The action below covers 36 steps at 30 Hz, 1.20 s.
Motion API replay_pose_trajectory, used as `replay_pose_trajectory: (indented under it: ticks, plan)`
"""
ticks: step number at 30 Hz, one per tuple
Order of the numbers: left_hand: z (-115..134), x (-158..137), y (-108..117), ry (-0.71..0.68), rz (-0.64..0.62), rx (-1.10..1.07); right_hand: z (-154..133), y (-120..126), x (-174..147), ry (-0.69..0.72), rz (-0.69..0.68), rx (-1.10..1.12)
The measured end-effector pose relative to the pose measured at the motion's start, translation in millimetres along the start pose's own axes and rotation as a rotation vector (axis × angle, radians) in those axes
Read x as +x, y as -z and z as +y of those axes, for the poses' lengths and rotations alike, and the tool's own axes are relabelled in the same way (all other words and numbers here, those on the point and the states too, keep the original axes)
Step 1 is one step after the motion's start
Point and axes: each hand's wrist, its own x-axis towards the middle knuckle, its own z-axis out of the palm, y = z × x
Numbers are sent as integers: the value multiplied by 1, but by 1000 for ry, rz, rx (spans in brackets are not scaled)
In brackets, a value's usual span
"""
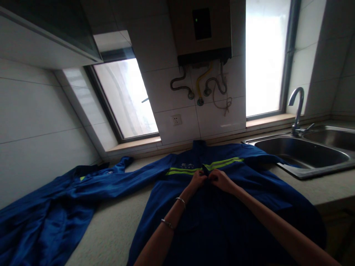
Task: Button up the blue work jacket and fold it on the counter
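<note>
A blue work jacket [177,192] with yellow-green and grey stripes lies spread on the countertop, collar towards the wall. My left hand [198,178] pinches the front edge of the jacket at its middle, just below the stripe. Right beside it, my right hand [220,180] grips the opposite front edge with bent fingers. A small fold of the placket stands up between the two hands. Any button or fastener there is too dark and small to make out. Two silvery bracelets circle my left forearm.
More blue clothing [55,199] lies on the left of the countertop [111,225]. A steel sink [302,157] with a tap [297,111] is at the right, one jacket sleeve reaching its rim. A water heater [201,29] with pipes hangs on the tiled wall between two windows.
</note>
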Motion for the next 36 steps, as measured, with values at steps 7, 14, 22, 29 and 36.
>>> replay_pose_trajectory:
  ticks: [7, 14, 22, 29, 36]
  plan:
    - [13, -12, 17, 44, -254, -220, -10, 4, -1, 12, 20, 31]
    - [14, -14, 18, 35, -241, -317, -12, 6, -1, 23, 28, 18]
    - [15, -16, 27, -270, 35, 131, -13, 11, 1, 19, 70, -72]
    - [1, -22, 33, -378, 24, 1204, 5, 4, 3, -265, -84, -502]
    - [3, -7, 35, -291, -4, 1309, 12, -5, 9, -279, -187, -644]
